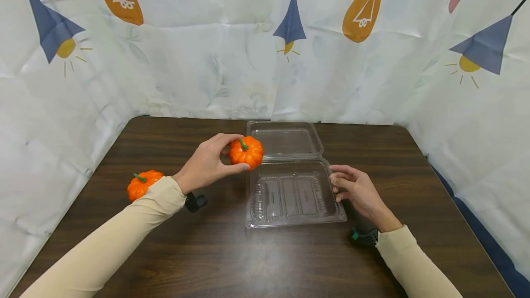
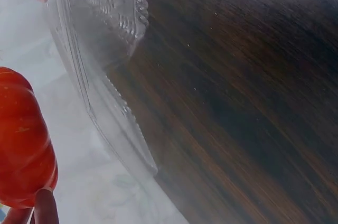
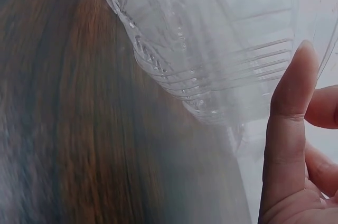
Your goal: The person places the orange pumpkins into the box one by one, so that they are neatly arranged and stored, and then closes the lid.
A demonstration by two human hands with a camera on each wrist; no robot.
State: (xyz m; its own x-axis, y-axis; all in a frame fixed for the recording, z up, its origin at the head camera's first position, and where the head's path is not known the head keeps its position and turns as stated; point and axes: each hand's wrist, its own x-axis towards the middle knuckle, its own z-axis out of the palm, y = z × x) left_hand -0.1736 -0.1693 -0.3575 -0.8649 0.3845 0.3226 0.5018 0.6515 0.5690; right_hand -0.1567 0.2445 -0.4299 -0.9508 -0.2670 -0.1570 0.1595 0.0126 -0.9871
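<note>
My left hand [image 1: 207,160] holds a small orange toy pumpkin [image 1: 251,155] with a green stem between thumb and fingers. It is held up beside the left part of a clear plastic clamshell box [image 1: 285,197], overlapping its hinge side in the head view. In the left wrist view the pumpkin [image 2: 24,139] shows large at the left edge. At the box's right side, my right hand [image 1: 360,193] pinches the rim, its thumb [image 3: 288,123] in front and other fingers behind in the right wrist view. The lid [image 1: 285,139] lies folded open toward the back.
A second orange pumpkin [image 1: 142,185] sits on the dark wooden table [image 1: 256,261] at the left, partly hidden by my left sleeve [image 1: 124,224]. A white printed cloth [image 1: 248,72] hangs behind the table and along its sides.
</note>
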